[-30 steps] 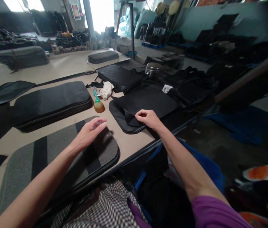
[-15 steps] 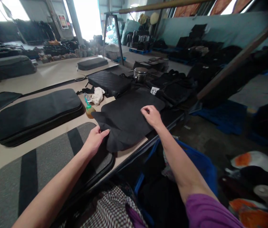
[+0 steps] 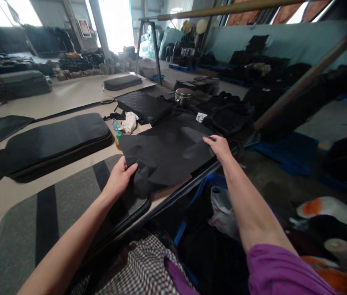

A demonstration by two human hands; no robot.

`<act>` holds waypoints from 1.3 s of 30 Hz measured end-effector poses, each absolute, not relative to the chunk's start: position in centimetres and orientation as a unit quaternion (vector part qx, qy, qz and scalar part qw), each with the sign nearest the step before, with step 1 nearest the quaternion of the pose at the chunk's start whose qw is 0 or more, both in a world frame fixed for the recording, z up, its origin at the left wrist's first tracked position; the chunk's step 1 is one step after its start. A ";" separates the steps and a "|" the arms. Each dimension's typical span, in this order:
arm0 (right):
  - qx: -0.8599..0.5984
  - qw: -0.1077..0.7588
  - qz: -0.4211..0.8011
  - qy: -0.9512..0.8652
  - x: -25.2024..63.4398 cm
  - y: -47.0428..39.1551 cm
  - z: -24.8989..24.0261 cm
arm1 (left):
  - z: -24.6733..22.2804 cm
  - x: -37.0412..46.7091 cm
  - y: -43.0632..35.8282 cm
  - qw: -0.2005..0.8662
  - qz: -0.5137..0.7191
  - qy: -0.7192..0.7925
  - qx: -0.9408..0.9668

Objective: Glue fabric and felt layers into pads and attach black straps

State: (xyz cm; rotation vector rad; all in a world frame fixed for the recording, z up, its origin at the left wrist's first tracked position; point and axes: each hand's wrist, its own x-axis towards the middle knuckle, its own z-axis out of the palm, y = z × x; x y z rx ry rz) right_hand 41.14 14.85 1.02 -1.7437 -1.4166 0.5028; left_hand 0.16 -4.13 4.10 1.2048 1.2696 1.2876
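Observation:
A thin black fabric panel (image 3: 170, 153) is stretched between my two hands above the table. My left hand (image 3: 119, 174) pinches its left edge between thumb and fingers. At the panel's right end, my right hand (image 3: 219, 146) grips the edge, thumb on top. Creases run across the panel near my left hand. Partly beneath it on the left lies a grey speckled panel (image 3: 75, 200) with black straps across it. A small bottle with a green nozzle (image 3: 118, 134) stands just behind the panel's left corner, partly hidden by it.
Left of the bottle is a stack of black panels (image 3: 56, 141). Behind my hands lie a crumpled white cloth (image 3: 129, 122), a black quilted piece (image 3: 144, 107) and a metal pot (image 3: 183, 97). Below the table edge, a blue crate (image 3: 181, 233) holds dark material and a plastic bag (image 3: 222, 211).
My right hand has moved right to the panel's far edge and closed on it. The fabric is now lifted and drawn wider between both hands.

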 end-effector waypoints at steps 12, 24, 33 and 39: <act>-0.446 0.497 0.451 -0.592 27.0 6.0 3.1 | 7.8 -14.3 -18.6 0.355 0.546 0.662 0.371; -0.376 0.390 0.314 -0.780 15.2 -0.3 -2.9 | 3.5 -24.4 -31.6 0.213 0.463 0.816 0.274; -0.415 0.386 0.330 -0.754 15.7 -0.9 -5.0 | 1.4 -23.9 -32.6 0.067 0.324 0.878 0.346; -0.409 0.399 0.346 -0.744 15.4 -1.4 -4.9 | 1.5 -22.7 -32.8 0.020 0.355 0.866 0.351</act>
